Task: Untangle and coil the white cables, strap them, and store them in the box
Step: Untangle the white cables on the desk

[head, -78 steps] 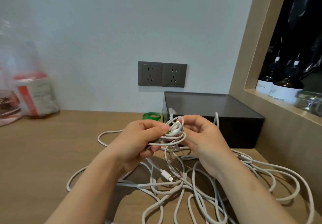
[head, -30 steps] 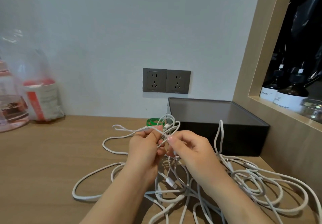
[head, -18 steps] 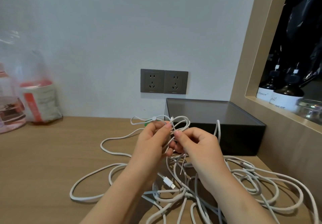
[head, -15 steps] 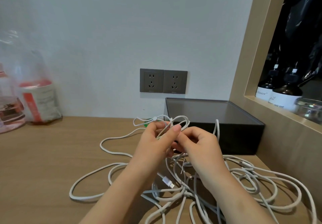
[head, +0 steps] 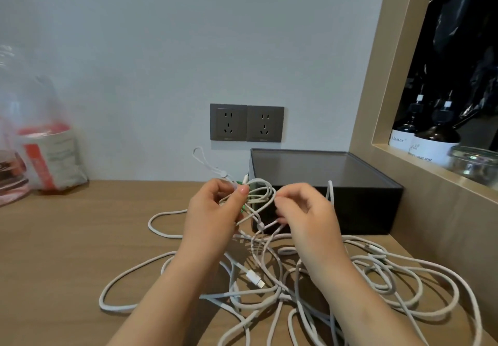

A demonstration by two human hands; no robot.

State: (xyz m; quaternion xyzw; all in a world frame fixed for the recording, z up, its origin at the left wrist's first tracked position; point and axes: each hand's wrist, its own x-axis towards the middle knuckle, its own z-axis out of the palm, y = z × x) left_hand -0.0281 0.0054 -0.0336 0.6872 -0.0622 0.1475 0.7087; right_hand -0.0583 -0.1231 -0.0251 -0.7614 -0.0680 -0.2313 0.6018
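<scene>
Setting: wooden tabletop [head: 67, 238] against a pale wall; 2 grey wall sockets [head: 246, 123] above the far edge.

Item 1: white cables [head: 377, 278], tangled, spread in loose loops over the tabletop from centre to right, with 1 white plug end [head: 254, 279] lying between the forearms. A small bunch of loops is lifted clear of the tabletop, between the hands.

Item 2: left hand [head: 213, 211], fingers curled, thumb and forefinger pinched on strands of the raised bunch.

Item 3: right hand [head: 304, 211], fingers curled around strands on the bunch's other side; slightly blurred.

Item 4: black box [head: 336, 184], lidless, just behind the hands, beside the wooden side panel.

Item 5: green strap [head: 239, 184], mostly hidden behind the left hand.

Item 6: clear plastic bag [head: 40, 143], far left, with red and white contents.

Item 7: 2 dark bottles [head: 428, 141] in the right-hand niche.
</scene>
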